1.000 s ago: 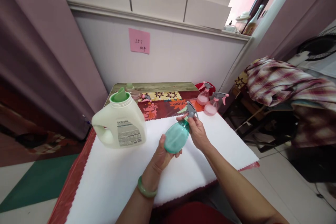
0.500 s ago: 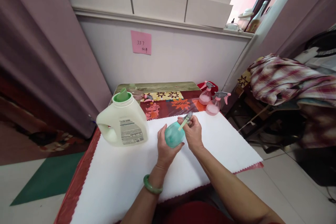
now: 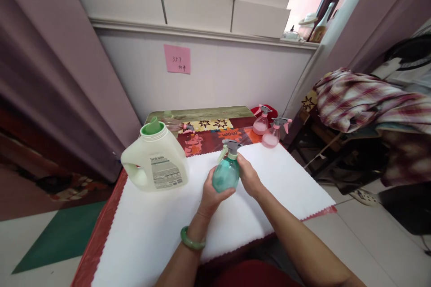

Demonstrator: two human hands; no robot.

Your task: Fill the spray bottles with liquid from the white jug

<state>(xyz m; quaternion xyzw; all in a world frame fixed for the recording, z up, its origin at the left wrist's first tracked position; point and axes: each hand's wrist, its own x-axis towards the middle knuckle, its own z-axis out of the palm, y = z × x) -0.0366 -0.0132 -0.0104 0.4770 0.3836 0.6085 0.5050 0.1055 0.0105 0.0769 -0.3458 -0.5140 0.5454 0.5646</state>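
Note:
A teal spray bottle (image 3: 225,175) with a grey and pale green trigger head stands upright above the white cloth (image 3: 161,228). My left hand (image 3: 209,197) is wrapped round the bottle's lower body from below. My right hand (image 3: 247,176) grips its neck and shoulder from the right, fingers closed. A green bangle sits on my left wrist.
A large white detergent jug (image 3: 155,161) with a green spout cap stands left of the bottle. Two pink spray bottles (image 3: 269,132) stand at the table's far right corner. A small bottle lies behind the jug. Plaid fabric (image 3: 367,103) is piled to the right.
The teal bottle was tilted with its trigger head pointing away; now it is upright, trigger head on top. My right hand shifted from the head to the neck.

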